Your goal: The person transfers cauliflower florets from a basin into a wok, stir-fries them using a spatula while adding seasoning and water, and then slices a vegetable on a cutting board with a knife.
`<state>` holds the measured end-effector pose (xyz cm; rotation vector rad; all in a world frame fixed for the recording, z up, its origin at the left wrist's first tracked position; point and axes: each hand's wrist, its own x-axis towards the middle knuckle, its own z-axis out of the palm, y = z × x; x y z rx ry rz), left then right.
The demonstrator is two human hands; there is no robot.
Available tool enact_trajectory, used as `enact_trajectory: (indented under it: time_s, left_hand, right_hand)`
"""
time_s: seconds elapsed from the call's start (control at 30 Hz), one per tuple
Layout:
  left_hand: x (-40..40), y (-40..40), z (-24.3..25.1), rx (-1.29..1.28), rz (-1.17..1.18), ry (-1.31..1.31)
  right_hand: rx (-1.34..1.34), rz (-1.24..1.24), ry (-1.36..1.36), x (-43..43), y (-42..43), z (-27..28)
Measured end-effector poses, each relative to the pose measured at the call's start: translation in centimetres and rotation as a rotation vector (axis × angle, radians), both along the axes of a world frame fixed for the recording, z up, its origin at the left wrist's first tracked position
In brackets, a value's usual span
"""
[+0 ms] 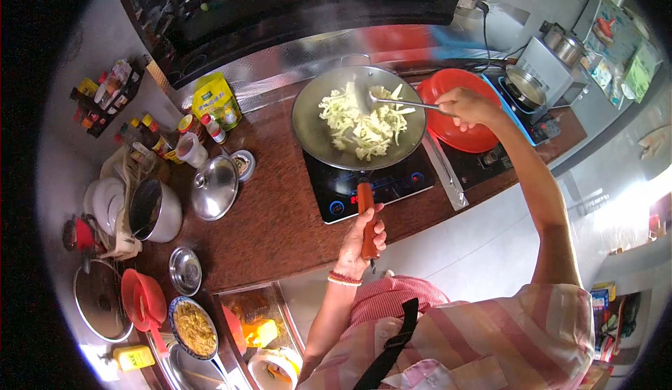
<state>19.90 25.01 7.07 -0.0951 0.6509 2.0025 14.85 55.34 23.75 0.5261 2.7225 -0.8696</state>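
A metal wok holding cut cauliflower sits on a black induction cooktop with lit red and blue marks. My left hand is closed around the wok's reddish-brown handle. Above the wok's right rim, my right hand grips the thin metal handle of a spatula. The spatula's blade rests among the cauliflower at the back of the wok, partly covered by steam or blur. A red plastic basin lies just right of the wok, behind my right hand.
Left on the brown counter are a metal lid, a pot, seasoning bottles and a yellow pouch. A patterned bowl of food and a red strainer-like container stand lower left. A small pan sits far right.
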Motion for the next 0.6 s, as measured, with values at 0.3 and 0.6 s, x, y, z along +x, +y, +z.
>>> enact_trajectory:
  time_s: [0.3,0.6]
  left_hand:
    - [0.2,-0.2,0.1,-0.008,0.01,-0.009]
    - [0.0,0.2,0.2,0.005,-0.019,-0.01]
  right_hand:
    - [-0.271,-0.137,0.096,1.4,1.9,-3.1]
    - [-0.15,-0.097,-0.079,-3.1,-3.6,-9.7]
